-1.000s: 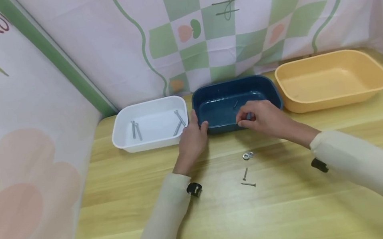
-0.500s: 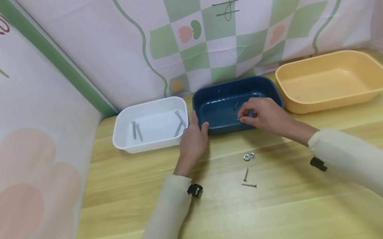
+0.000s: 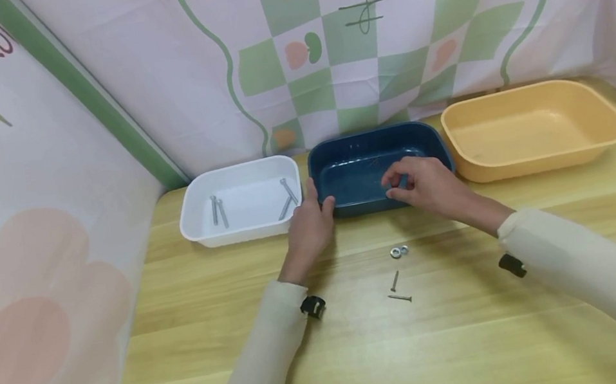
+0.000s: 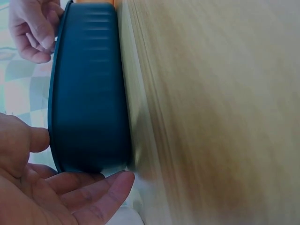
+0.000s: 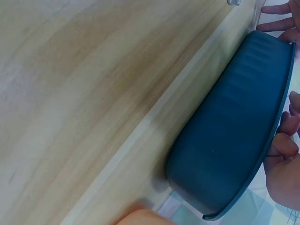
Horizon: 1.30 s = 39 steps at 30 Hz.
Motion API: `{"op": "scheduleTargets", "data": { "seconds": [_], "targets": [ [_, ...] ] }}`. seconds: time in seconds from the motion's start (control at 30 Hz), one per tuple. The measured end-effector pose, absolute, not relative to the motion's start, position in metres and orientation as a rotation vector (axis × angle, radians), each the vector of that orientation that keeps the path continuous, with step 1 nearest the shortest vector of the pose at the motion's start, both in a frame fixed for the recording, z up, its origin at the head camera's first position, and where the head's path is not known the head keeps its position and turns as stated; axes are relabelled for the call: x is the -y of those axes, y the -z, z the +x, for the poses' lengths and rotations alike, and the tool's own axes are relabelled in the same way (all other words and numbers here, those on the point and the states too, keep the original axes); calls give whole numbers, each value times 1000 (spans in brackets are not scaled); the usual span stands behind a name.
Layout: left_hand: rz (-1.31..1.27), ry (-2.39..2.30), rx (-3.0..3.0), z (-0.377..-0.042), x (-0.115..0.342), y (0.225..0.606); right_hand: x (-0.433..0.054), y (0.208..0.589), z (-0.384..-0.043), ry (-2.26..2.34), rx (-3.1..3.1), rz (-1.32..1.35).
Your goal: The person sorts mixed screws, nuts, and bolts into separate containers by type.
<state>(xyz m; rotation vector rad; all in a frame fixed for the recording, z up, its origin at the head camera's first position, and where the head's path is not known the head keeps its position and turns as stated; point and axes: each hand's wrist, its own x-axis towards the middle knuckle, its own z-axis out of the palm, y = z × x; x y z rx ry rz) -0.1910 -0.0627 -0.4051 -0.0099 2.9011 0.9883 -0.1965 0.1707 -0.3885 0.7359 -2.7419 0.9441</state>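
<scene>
Here, navy tray (image 3: 350,184) on the bench (image 3: 481,351), long axis left to right.
Left hand (image 3: 310,227) straight-fingered against its left end; right hand (image 3: 427,186) over the near rim, thumb and forefinger slightly parted, nothing seen between. Two screws (image 3: 394,281) lie closer to the person.

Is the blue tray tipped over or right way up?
Right way up: the blue tray sits on the table, open top facing up.
</scene>
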Motion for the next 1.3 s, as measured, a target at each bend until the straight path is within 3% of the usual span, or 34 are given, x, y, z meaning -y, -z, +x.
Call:
{"op": "scheduleTargets", "data": {
  "seconds": [0.9, 1.3],
  "targets": [
    [-21, -970, -2897, -192, 63, 405, -205, 381, -168, -1183, 2863, 672],
    [-9, -986, -2896, -192, 63, 405, -231, 384, -155, -1359, 2859, 800]
  ]
}}
